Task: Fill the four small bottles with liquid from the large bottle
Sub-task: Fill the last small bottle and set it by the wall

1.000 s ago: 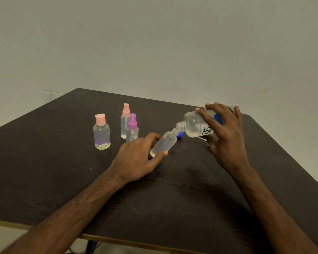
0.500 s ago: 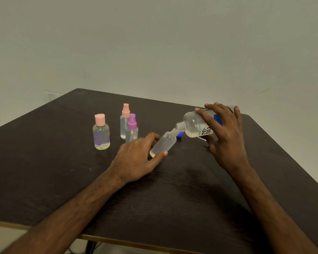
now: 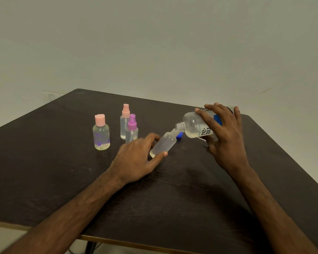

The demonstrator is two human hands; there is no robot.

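Above the table (image 3: 44, 171), the left hand (image 3: 136, 158) grips a small bottle (image 3: 163, 143) tilted to meet the large bottle (image 3: 193, 125) that the right hand (image 3: 226, 142) grips, tipped to pour.

The bench (image 3: 44, 171) has a dark, wood-grained top with a pale strip along its near edge. Three small bottles stand upright on its left half: a round pink-capped bottle (image 3: 101, 133) alone at the left, then a pink-topped spray bottle (image 3: 124, 123) with a purple-topped spray bottle (image 3: 132, 131) just in front of it. Further right, a blue cap (image 3: 180, 135) lies on the top.
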